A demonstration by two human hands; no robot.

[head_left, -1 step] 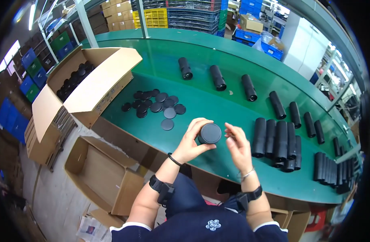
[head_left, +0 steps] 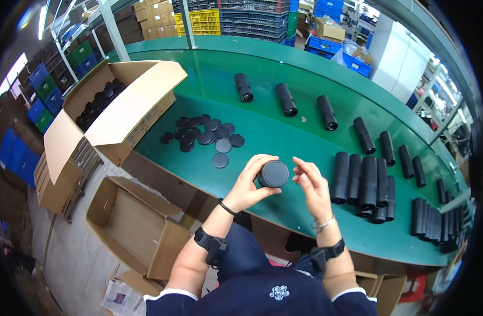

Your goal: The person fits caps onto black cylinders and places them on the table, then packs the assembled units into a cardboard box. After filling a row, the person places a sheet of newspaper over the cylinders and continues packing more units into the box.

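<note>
Gripping a black tube (head_left: pixel 273 174), left hand (head_left: pixel 248 187); right hand (head_left: pixel 313 187) open; tube-filled cardboard box (head_left: pixel 127 108) nearby.

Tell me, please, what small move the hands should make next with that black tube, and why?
Probably bring the right hand in to press the cap home. The left hand holds the black tube end-up with a round cap on it, while the right hand is open just beside it, not gripping. Whether the cap is fully seated cannot be told. Loose caps lie on the green table.
</note>
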